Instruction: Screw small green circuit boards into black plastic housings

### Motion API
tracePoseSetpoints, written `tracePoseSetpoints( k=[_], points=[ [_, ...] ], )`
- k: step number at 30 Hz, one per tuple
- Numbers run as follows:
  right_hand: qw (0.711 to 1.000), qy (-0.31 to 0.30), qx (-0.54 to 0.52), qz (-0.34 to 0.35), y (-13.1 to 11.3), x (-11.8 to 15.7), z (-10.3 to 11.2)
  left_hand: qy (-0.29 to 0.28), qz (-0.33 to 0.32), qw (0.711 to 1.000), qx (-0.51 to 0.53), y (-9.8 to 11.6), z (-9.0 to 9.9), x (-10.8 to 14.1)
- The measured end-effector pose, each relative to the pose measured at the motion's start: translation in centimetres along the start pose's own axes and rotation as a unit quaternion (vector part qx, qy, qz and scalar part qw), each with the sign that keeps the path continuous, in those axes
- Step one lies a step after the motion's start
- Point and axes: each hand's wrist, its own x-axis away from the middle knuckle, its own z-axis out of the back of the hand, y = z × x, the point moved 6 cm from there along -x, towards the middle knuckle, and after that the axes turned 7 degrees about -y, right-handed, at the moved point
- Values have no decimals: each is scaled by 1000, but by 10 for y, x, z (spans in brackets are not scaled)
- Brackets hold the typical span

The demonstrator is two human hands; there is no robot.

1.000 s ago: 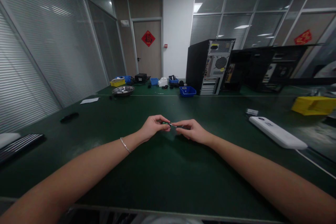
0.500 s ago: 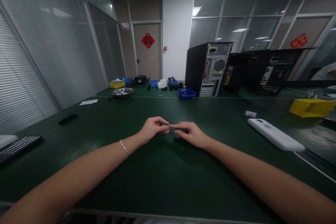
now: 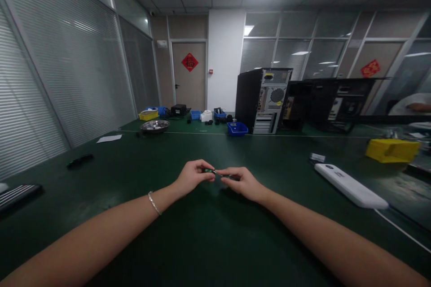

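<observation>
My left hand (image 3: 191,176), with a bracelet at its wrist, pinches a small dark part with a green patch (image 3: 209,171) between thumb and fingers. Facing it from the right, my right hand (image 3: 245,183) has its thumb and forefinger closed on a thin, shiny metal piece (image 3: 218,174). That piece reaches to the small part at my left fingertips. Both hands are just above the green tabletop (image 3: 202,233). The exact kind of either item is too small to make out, and my fingers cover most of both.
A white power-bank-like device (image 3: 350,186) with a cable lies at right, near a yellow bin (image 3: 392,150). Farther back stand a computer tower (image 3: 249,101), a blue bin (image 3: 237,128) and a metal bowl (image 3: 155,126). A keyboard (image 3: 20,195) sits at far left.
The whole view has tilted upward, so the hands and table appear lower and more ceiling shows. Both hands keep their pinches, tips still close together.
</observation>
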Motion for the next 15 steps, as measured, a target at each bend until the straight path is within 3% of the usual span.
tracePoseSetpoints(
  k=[6,15],
  points=[
    [996,24,83,21,-2,0,-1,1,42,996,75,-7,-1,0],
    [999,-2,48,-6,-4,1,-4,7,16,1000,22,1,-2,3]
  ],
)
